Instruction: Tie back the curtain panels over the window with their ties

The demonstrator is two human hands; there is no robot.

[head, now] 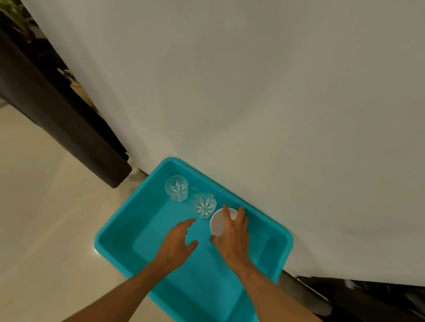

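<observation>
A dark brown curtain panel (49, 110) hangs at the left, its hem just above the floor. A second dark panel (375, 314) shows at the lower right. No tie is visible. Between them stands a white wall (271, 87). My right hand (233, 234) grips a white cup (217, 223) from above inside a teal plastic tub (119, 232) on the floor. My left hand (178, 243) hovers over the tub beside the cup, fingers relaxed and holding nothing.
Two cut-glass tumblers (176, 188) (204, 205) stand upright in the tub's far corner. The tub sits against the wall on a glossy cream tile floor (20, 215). Plants (7, 3) show behind the left curtain.
</observation>
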